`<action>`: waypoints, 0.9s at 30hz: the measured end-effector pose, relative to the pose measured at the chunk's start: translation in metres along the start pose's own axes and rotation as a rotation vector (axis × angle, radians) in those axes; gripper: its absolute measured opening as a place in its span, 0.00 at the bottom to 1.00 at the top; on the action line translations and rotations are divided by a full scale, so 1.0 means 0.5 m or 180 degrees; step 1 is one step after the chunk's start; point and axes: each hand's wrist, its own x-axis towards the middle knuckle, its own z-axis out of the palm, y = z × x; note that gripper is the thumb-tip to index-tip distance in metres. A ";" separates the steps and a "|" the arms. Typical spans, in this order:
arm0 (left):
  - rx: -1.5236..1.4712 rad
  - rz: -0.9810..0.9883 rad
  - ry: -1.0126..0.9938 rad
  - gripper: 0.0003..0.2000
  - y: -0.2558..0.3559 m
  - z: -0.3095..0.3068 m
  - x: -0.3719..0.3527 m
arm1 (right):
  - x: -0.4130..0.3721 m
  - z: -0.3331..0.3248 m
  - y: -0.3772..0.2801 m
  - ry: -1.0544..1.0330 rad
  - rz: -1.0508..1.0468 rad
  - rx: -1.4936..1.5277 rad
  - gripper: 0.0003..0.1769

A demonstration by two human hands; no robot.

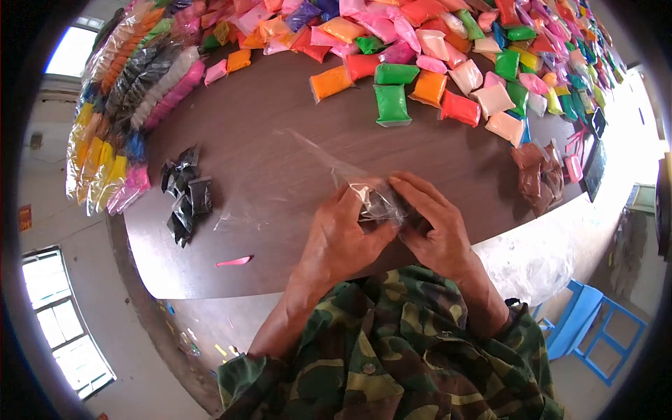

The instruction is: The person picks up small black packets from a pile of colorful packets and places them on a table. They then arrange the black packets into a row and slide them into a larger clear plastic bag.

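Near the table's front edge, a clear plastic bag [374,194] is between my two hands. My left hand [343,234] is closed on its left side, thumb and fingers pinching the film. From the right, my right hand [439,227] grips the other side with curled fingers. A thin tail of the bag stretches up and to the left over the table. More clear film [241,215] lies flat to the left of my left hand. Beyond it is a cluster of black packets [187,196], and a small pink plastic tool [233,262] rests nearer the edge.
A large heap of colourful packets [392,103] covers the far side of the brown table [245,126]. Long filled bags [136,84] are stacked at the left. Brown packets [537,175] sit at the right. Below stand a big clear sack [535,262] and a blue stool [575,318].
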 end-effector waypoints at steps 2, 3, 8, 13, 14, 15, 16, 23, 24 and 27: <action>0.0002 0.0001 -0.0021 0.28 0.001 -0.001 0.000 | -0.003 0.001 0.004 0.0068 -0.0044 0.0142 0.42; 0.0029 0.0044 -0.0014 0.28 0.001 -0.002 -0.003 | -0.005 0.001 0.003 0.0057 0.0082 0.0181 0.42; 0.0021 0.0056 0.0068 0.35 0.006 -0.016 -0.021 | -0.006 -0.009 -0.006 0.0035 0.0274 0.0400 0.42; 0.0072 0.0326 0.0124 0.29 0.010 -0.015 -0.031 | 0.006 -0.021 -0.023 -0.0097 0.0299 0.0543 0.40; 0.0115 0.0314 0.0036 0.29 0.014 -0.014 -0.030 | 0.009 -0.019 -0.026 -0.0111 0.0307 0.0542 0.39; 0.0158 0.0301 -0.0048 0.30 0.020 -0.014 -0.027 | 0.013 -0.014 -0.024 -0.0055 0.0227 0.0465 0.38; 0.0204 0.0283 -0.0132 0.30 0.024 -0.013 -0.025 | 0.015 -0.007 -0.019 -0.0001 0.0150 0.0391 0.36; 0.0143 0.0610 0.0026 0.33 0.008 0.007 -0.013 | 0.010 0.022 -0.018 0.0504 0.0444 0.0448 0.28; 0.0109 0.0493 0.0064 0.33 0.012 0.008 -0.017 | 0.009 0.024 -0.019 0.0523 0.0552 0.0483 0.28; -0.0178 0.0169 0.0109 0.32 0.031 0.004 -0.019 | 0.006 0.030 -0.017 0.0610 0.0774 0.0650 0.27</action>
